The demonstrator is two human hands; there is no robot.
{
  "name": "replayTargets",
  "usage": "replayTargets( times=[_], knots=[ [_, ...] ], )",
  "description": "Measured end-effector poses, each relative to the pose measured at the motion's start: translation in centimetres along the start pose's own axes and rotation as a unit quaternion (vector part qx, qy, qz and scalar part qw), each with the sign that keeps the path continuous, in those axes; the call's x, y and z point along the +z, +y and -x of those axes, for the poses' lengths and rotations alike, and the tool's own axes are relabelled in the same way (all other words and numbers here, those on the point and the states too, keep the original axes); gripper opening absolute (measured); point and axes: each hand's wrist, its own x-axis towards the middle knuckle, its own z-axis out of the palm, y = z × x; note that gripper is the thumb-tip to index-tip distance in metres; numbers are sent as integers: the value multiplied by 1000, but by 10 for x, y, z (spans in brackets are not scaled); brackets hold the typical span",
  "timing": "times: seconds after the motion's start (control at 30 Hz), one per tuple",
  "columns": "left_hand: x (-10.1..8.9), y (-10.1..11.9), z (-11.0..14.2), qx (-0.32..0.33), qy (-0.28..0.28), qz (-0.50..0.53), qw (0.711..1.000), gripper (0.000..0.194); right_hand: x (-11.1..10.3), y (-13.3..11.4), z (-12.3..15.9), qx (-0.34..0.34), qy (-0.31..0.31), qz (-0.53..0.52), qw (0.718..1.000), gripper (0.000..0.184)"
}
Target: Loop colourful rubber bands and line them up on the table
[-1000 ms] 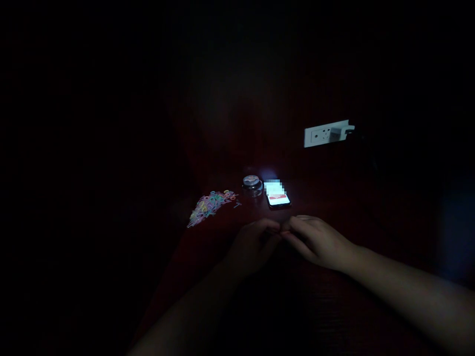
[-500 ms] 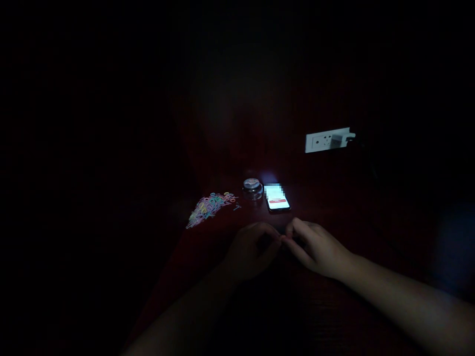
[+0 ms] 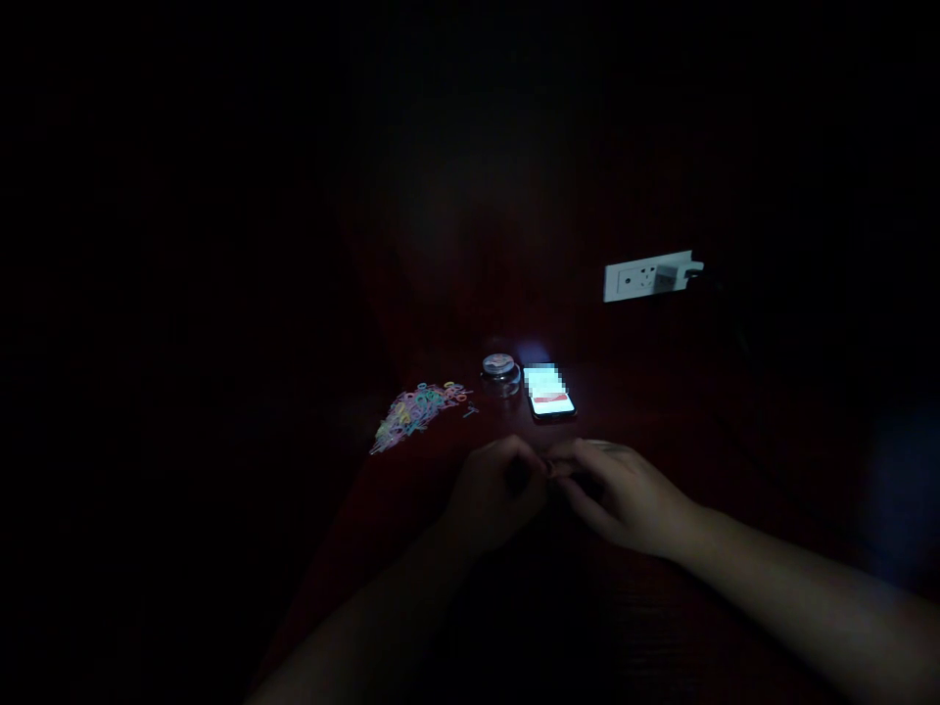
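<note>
My left hand (image 3: pixel 493 494) is closed in a pinch, thumb against index finger. Its fingertips meet those of my right hand (image 3: pixel 624 494), whose fingers are also drawn together. Whatever lies between the fingertips is too small and dark to make out. Just beyond my hands a phone (image 3: pixel 550 392) lies with its screen lit. Left of the phone stands a small clear jar (image 3: pixel 500 377) with a lid on. A heap of small pastel strips and rings (image 3: pixel 415 416) is spread beyond my left hand, to the left of the jar.
The dark reddish table (image 3: pixel 352 529) has its left edge running diagonally beside my left forearm. On the wall at the back right is a white socket panel (image 3: pixel 638 279) with a plug and cable in it. Most of the surroundings are too dark to see.
My right fingers have shifted slightly left and the index finger has stretched toward my left fingertips. My left hand has moved only a little. The jar, phone and heap stay put.
</note>
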Motion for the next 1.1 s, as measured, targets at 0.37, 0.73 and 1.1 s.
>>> replayTargets(
  times=[0.37,0.73,1.1],
  knots=[
    [2,-4,0,4,11,-3,1000,9,-1,1,-4,-27,24,40,999,13],
    [0,-3,2,34,-21,9,999,14,-8,-4,-4,-4,2,26,1000,10],
    [-1,-1,1,40,-18,10,999,11,-9,-6,-5,-5,-13,22,1000,14]
  ],
)
